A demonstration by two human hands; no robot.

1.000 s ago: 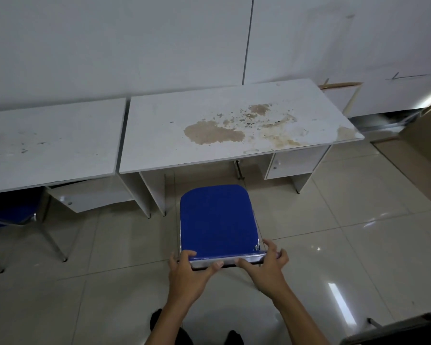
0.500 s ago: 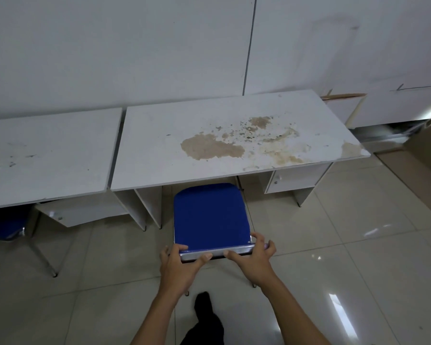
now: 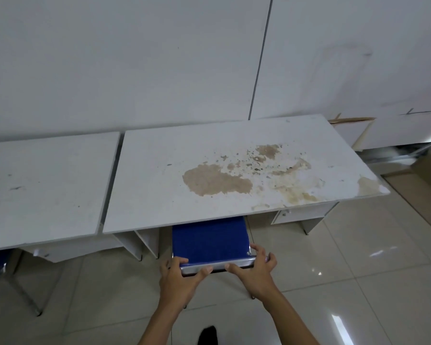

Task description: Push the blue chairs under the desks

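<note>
The blue padded chrome-framed chair (image 3: 209, 236) has slid halfway beneath the stained white counter (image 3: 159, 185) (both hands, left hand (image 3: 178, 278) and right hand (image 3: 253, 272), clamped on its backrest); nearly tucked.

Head view, steeply down, close over desk (image 3: 159, 185)

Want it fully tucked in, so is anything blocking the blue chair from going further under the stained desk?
Nothing visible. The blue chair is already partly under the stained desk, between its side panel and drawer unit.

Soft dim light, floor (image 3: 358, 282) glare.
</note>
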